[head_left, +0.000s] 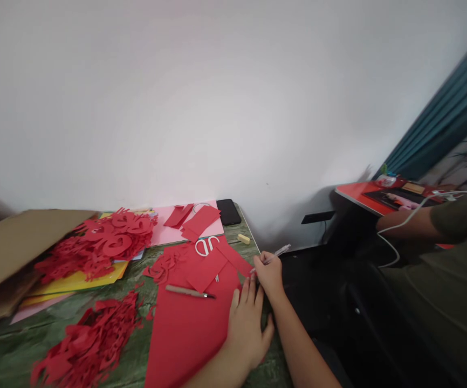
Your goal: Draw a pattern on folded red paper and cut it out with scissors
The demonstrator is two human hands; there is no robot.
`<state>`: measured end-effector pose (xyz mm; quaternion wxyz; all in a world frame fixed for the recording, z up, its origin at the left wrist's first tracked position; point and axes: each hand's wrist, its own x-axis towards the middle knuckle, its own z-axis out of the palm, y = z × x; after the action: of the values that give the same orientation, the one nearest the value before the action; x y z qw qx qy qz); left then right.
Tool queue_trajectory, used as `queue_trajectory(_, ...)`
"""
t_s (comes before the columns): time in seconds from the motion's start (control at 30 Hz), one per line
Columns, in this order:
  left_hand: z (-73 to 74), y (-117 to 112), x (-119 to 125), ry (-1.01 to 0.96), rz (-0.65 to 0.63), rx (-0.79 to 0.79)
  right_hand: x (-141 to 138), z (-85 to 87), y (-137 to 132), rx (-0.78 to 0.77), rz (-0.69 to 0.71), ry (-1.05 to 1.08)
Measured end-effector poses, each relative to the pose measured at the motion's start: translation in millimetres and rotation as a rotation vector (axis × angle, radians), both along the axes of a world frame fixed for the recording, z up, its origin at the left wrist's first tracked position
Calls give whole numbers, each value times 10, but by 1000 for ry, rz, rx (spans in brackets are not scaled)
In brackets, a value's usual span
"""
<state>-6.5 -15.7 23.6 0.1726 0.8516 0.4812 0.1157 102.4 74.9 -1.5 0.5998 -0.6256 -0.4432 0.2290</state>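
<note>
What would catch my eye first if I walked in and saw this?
Heaps of intricately cut red paper fill the left side. Right of them, the left hand lies flat on a large red paper sheet, while the right hand holds a clear pen at the sheet's edge.

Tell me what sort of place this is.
Likely a papercutting workspace: a table spread with red paper, heaps of paper cutouts, and a craft knife.
</note>
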Motion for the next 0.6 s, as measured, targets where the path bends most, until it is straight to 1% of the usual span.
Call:
queue_trajectory(0.33,-32,-3,-1,-16,9,7,-70,20,5,-13,115,4)
queue_trajectory(0.47,-51,-4,-1,-20,3,23,-68,16,5,-21,117,0)
queue_trajectory(0.6,-73,0,-4,-3,0,46,-40,11,-10,-23,79,2)
